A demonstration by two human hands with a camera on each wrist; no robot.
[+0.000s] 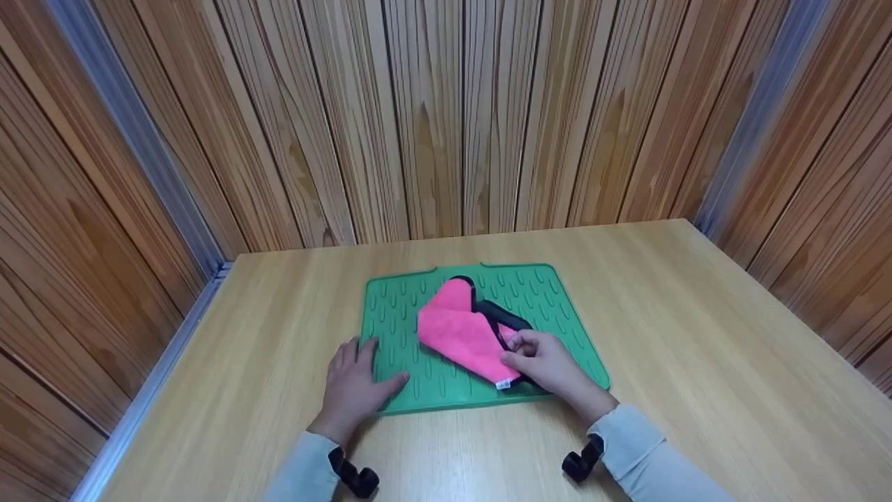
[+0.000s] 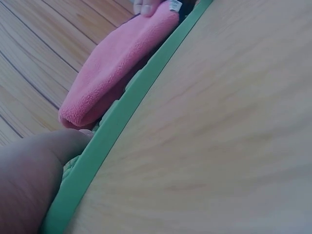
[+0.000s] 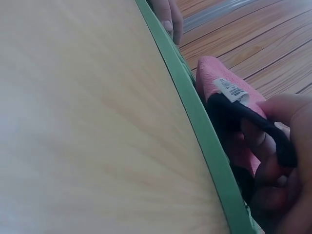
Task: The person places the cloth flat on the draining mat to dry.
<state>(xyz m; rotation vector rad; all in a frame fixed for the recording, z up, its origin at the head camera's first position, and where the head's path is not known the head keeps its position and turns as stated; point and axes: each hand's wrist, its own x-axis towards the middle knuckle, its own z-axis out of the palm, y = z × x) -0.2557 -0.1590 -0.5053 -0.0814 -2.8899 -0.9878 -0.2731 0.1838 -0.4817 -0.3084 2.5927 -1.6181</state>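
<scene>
Cloth [image 1: 453, 331], pink, on green mat [image 1: 575, 348]; right fingers [image 1: 527, 339] pinching its edge; left fingers [image 1: 366, 353] spread at mat's edge.

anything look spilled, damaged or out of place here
Nothing looks spilled or damaged. The one untidy thing is the pink cloth on the green mat: it lies crooked and unevenly folded, its black trim showing on one side and a white label poking out near the right hand, which pinches its edge.
</scene>
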